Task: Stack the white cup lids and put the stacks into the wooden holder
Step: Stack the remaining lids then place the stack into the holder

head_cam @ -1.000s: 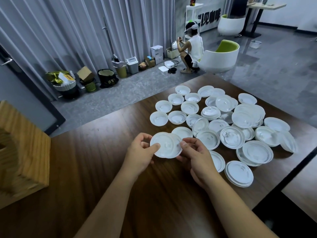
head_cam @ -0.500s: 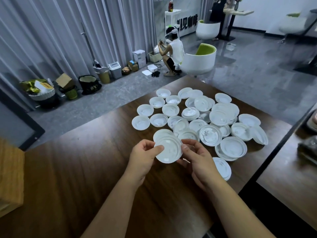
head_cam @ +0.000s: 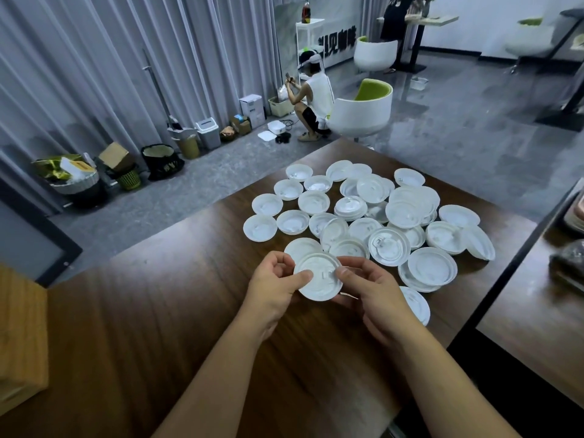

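Above the dark wooden table (head_cam: pixel 158 327) both my hands hold a small stack of white cup lids (head_cam: pixel 319 278). My left hand (head_cam: pixel 275 284) pinches its left rim with the thumb on top. My right hand (head_cam: pixel 369 289) pinches the right rim the same way. Several loose white lids (head_cam: pixel 373 213) lie spread over the far right part of the table, some face up, some overlapping in low stacks. The wooden holder (head_cam: pixel 20 336) stands at the left edge of the view, only partly visible.
A second dark table (head_cam: pixel 537 311) adjoins on the right across a narrow gap. On the floor beyond, a person (head_cam: pixel 313 102) crouches by a white and green chair (head_cam: pixel 363 112). Bins and boxes line the grey curtain.
The view has swung right, so the wooden holder has slid toward the left edge. The held lids now sit squarely aligned between both thumbs instead of offset.
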{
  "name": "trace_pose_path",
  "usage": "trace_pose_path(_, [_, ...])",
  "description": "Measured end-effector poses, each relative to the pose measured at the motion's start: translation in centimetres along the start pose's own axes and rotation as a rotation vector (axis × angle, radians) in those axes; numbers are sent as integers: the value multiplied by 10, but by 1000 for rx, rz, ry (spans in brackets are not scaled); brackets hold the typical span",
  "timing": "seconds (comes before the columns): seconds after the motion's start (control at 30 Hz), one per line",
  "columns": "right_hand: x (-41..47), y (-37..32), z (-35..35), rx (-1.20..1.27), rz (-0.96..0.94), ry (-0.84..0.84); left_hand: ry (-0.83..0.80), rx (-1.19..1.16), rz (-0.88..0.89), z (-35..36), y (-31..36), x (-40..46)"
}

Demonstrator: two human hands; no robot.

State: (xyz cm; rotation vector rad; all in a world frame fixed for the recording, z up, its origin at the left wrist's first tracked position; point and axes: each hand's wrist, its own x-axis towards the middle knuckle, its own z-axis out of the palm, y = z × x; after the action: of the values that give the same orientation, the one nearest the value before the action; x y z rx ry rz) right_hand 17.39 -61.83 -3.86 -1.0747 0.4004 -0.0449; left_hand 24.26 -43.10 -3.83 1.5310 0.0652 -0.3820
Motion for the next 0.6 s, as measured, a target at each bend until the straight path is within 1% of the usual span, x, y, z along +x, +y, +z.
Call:
trace_pose_path(0.07, [1,-4,-5,-16,-27,42,-24,-34,-29,-5,4,6])
trace_pose_path(0.1, [1,-7,-8,-17,-47,79,20,-8,-11,-9,6,11])
trace_pose_path(0.13, [3,-11,-12,-7,-64,120,97,79,25,-13,7,15])
trace_pose_path(0.2, [5,-16,-21,16,-81,183,239,382,123,-20,5,27])
trace_pose_path(0.23, [6,-18,-25,26,-85,203,245,545,175,-21,3,32])
trace_pose_path(0.3, [8,-22,-30,50,-87,237,119,823,235,-19,-1,40])
trace_pose_path(0.37, [9,-24,-32,64,-90,262,13,1013,243,-15,-1,41])
trace_pose_path(0.43, [9,-25,-33,59,-94,258,18,1050,247,-16,-4,38])
trace_pose_path(0.53, [9,-25,-34,46,-98,249,61,978,226,-19,-5,33])
trace_pose_path(0.6, [10,-24,-33,34,-100,238,105,990,208,-21,-2,31])
